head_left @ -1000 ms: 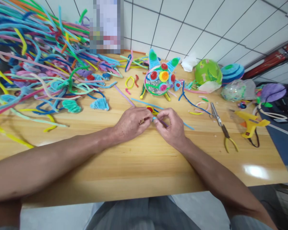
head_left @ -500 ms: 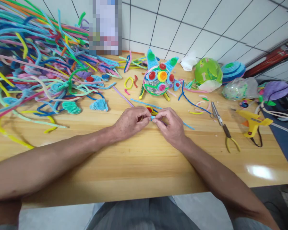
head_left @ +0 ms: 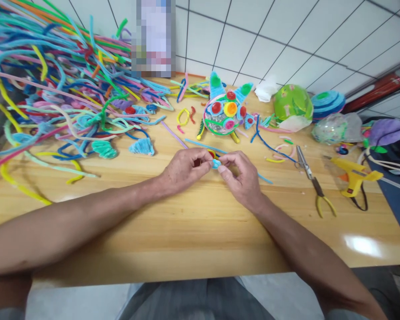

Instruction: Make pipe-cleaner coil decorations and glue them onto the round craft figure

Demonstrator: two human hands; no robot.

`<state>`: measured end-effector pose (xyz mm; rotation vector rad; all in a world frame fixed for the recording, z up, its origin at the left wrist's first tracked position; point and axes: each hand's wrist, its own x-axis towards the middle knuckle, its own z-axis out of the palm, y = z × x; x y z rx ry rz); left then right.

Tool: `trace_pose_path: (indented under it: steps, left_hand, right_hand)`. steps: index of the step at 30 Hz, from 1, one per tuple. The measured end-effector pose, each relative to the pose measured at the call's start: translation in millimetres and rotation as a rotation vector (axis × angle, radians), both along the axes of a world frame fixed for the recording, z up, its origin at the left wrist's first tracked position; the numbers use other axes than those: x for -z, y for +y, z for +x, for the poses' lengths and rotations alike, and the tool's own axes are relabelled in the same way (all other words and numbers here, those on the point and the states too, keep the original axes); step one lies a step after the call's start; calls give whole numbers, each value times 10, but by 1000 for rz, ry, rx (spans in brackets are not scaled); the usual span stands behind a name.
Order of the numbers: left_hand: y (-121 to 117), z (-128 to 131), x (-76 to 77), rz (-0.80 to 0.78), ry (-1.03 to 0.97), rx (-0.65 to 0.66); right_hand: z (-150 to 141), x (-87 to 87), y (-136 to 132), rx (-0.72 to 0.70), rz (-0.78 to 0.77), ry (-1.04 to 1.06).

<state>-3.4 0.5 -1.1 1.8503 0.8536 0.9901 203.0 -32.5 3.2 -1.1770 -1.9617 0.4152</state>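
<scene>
My left hand [head_left: 189, 168] and my right hand [head_left: 240, 178] meet over the middle of the table, thumbs and forefingers pinched. Between their fingertips is a small light-blue pipe cleaner coil [head_left: 216, 164], gripped from both sides. Just behind the fingers a red and yellow piece [head_left: 212, 154] shows in part; the hands hide the rest. A light-blue pipe cleaner [head_left: 200, 145] lies behind the hands, and a blue end of one sticks out right of my right hand. Farther back stands a colourful animal figure [head_left: 222, 116] with blue ears and red, yellow and pink discs.
Many loose pipe cleaners [head_left: 70, 89] are heaped at the left. To the right lie scissors [head_left: 304, 162], yellow-handled pliers [head_left: 320, 195] and a yellow glue gun [head_left: 355, 175]. A green rounded object [head_left: 292, 106] and a clear plastic bottle piece [head_left: 331, 129] sit at the back right.
The light-blue coil shows more between the fingertips, and my right fingertips have shifted slightly on it. The whole view has moved a little, so things appear farther right.
</scene>
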Motion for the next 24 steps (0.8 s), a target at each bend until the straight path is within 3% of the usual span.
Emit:
trace_pose_path:
  steps: [5,14,24]
  left_hand:
    - [-6,9,-3,-81,-31,12]
    - [-27,-9,-37,61,93,86]
    - [-12,-27,-55,-10,43,167]
  right_hand:
    - [4,34,25,-4,-36,22]
    - [-7,2,9,-13,-47,-20]
    - [-2,-13,7,-61,-56,-23]
